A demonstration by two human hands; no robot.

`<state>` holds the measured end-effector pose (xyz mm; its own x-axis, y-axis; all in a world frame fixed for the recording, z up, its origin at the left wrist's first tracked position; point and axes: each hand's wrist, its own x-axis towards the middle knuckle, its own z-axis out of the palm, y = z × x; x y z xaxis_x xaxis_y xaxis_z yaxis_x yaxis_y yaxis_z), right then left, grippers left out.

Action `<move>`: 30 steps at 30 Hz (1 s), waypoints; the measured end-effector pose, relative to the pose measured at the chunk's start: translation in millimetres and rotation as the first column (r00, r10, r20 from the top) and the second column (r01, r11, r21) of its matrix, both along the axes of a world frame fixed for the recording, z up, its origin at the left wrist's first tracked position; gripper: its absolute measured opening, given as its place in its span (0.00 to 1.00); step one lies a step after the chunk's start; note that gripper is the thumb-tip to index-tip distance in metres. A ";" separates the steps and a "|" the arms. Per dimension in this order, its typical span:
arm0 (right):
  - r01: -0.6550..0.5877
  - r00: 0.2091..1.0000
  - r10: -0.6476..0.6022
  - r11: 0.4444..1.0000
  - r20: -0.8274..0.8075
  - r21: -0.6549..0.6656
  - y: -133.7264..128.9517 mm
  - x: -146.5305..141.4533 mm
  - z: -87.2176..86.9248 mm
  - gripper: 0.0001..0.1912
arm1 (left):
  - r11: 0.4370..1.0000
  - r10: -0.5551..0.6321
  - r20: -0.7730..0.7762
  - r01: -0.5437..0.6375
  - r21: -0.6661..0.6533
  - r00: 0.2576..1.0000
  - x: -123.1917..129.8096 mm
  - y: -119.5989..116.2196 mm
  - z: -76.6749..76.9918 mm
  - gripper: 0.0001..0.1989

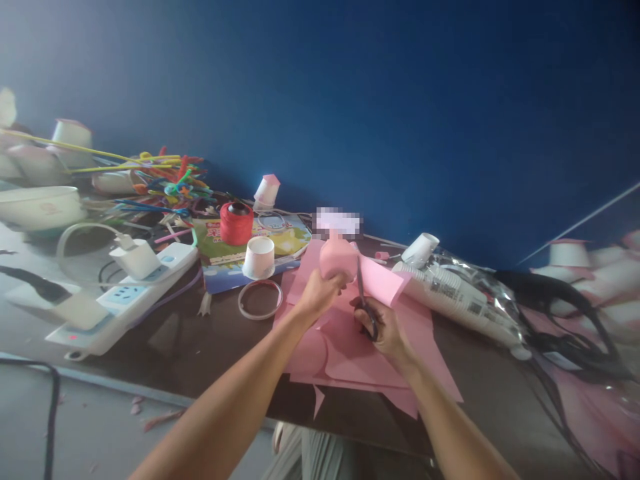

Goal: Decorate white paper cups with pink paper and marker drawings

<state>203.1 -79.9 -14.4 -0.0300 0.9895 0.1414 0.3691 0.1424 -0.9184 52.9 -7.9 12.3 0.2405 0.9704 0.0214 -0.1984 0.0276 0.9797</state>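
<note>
My left hand point(320, 293) is closed on a piece of pink paper point(338, 259), held up above the table. Wrapped around the handles of dark scissors point(369, 312) is my right hand point(387, 333). The scissor blades point away from me and lie against the pink paper, between a rounded part on the left and a curling flap point(383, 283) on the right. Whether the blades are apart is hard to see. Beneath both hands several pink sheets point(360, 360) lie overlapping, with a small pointed scrap point(319, 401) at their near edge.
On the left are a power strip point(125, 300), a red spool of string point(237, 224), a paper cup point(259, 258), a tape ring point(260, 300) and colourful pipe cleaners point(175, 183). To the right lies a sleeve of stacked paper cups point(460, 303) beside black cables point(575, 320). A blue wall point(375, 113) stands behind.
</note>
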 end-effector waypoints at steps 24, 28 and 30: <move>-0.024 0.996 0.018 0.998 -0.089 -0.066 -5.1 2.1 3.6 0.19 | 0.998 -0.052 -0.092 0.054 0.025 0.994 -8.9 2.5 1.6 0.14; -0.030 0.996 0.023 0.997 -0.091 -0.077 -6.8 0.3 9.0 0.21 | 1.000 -0.007 -0.089 0.005 -0.022 0.996 -7.3 1.8 4.4 0.11; -0.029 0.996 0.023 0.996 -0.081 -0.081 -6.8 0.6 8.7 0.20 | 0.999 0.005 -0.079 -0.007 -0.033 0.997 -6.9 1.2 6.1 0.10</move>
